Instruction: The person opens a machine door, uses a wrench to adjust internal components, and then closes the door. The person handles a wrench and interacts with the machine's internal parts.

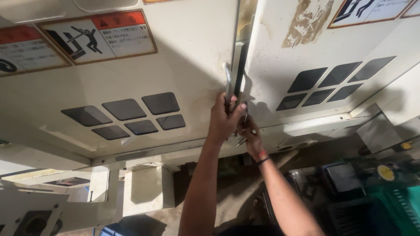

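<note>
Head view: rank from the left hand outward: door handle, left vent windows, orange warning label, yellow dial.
1. Door handle: in the left hand grip.
2. Left vent windows: left of it, on the door.
3. Orange warning label: upper left.
4. Yellow dial: far right, lower.

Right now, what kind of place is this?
Probably a factory or machine shop. Both hands, left hand and right hand, grip metal door handles on a big cream machine cabinet with warning stickers.

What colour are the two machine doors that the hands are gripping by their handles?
Off-white, with dark window panes; the head view shows the left door and right door.
</note>
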